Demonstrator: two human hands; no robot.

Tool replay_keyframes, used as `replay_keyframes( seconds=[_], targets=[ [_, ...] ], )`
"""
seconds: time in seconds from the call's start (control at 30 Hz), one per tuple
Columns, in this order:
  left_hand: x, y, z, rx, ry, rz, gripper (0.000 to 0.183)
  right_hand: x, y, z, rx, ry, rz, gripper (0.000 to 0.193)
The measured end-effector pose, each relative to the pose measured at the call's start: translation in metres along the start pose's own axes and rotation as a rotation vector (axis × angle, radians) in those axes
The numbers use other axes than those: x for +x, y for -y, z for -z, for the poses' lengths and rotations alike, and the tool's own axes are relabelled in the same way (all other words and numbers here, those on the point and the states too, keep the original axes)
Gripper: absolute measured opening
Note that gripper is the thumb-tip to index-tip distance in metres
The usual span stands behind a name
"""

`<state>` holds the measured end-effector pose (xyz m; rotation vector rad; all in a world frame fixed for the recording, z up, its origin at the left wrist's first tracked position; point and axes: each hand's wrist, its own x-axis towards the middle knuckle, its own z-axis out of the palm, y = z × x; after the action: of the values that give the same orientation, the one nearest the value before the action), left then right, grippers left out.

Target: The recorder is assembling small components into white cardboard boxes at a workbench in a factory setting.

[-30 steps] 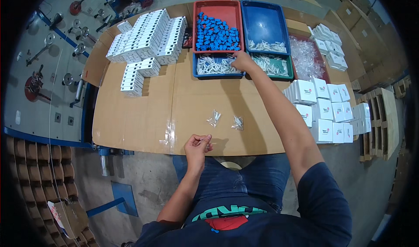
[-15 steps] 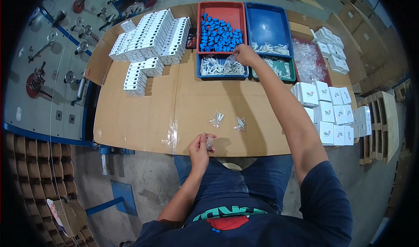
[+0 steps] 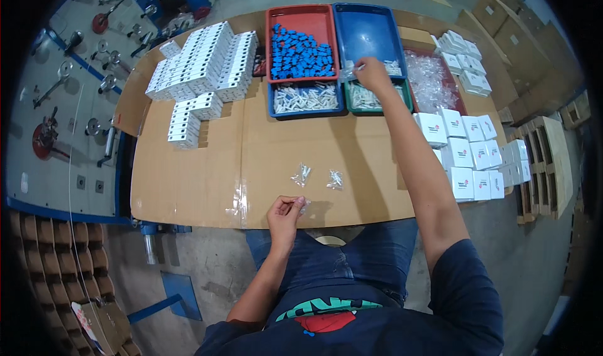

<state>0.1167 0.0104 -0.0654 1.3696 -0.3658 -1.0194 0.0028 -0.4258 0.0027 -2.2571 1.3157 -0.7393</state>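
My right hand (image 3: 372, 74) reaches over the front of the far blue tray (image 3: 366, 32), its fingers closed on a clear plastic bag (image 3: 347, 72). Small white pieces (image 3: 392, 68) lie in that tray beside the hand. At the table's front edge my left hand (image 3: 285, 215) pinches something small and clear (image 3: 304, 206), apparently a plastic bag, mostly hidden by the fingers. Beyond it lie two small clear bags holding white pieces, a left bag (image 3: 302, 174) and a right bag (image 3: 335, 180).
A red tray (image 3: 301, 13) holds blue parts. White pieces fill a nearer blue tray (image 3: 307, 113) and a green tray (image 3: 377, 109). Clear bags (image 3: 433, 82) are heaped at the right, by stacked white boxes (image 3: 460, 152). More white boxes (image 3: 201, 60) stand at the left.
My right hand has moved with the clear bag from the corner of the red tray to the front of the far blue tray. My left hand stays at the table edge. The view has shifted slightly.
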Motion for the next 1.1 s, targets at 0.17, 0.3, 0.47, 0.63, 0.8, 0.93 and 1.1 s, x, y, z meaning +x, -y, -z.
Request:
replay_keyframes(
  seconds=[0.17, 0.3, 0.47, 0.63, 0.8, 0.93, 1.1],
  targets=[
    [0.002, 0.001, -0.017, 0.025, 0.051, -0.008, 0.009, -0.005, -0.078, 0.11, -0.345, -0.25, -0.305, 0.033],
    [0.005, 0.003, -0.032, 0.02, 0.094, 0.02, 0.011, -0.013, -0.13, 0.176, -0.402, -0.373, -0.45, 0.039],
    [0.007, -0.012, -0.056, -0.026, 0.049, 0.044, 0.017, -0.052, -0.111, 0.179, -0.137, -0.413, -0.194, 0.034],
    [0.009, -0.022, -0.08, -0.15, 0.031, 0.011, 0.021, -0.225, 0.046, 0.043, 0.737, 0.348, -0.038, 0.041],
    [0.006, -0.027, -0.094, -0.096, 0.057, -0.083, 0.024, -0.292, 0.082, -0.008, 1.074, 0.356, -0.325, 0.033],
    [0.004, -0.027, -0.092, -0.081, 0.039, -0.098, 0.025, -0.296, 0.083, -0.013, 1.145, 0.294, -0.377, 0.027],
    [0.011, -0.013, -0.08, 0.038, 0.026, -0.226, 0.032, -0.292, 0.07, -0.012, 1.09, 0.362, -0.384, 0.026]
  ],
)
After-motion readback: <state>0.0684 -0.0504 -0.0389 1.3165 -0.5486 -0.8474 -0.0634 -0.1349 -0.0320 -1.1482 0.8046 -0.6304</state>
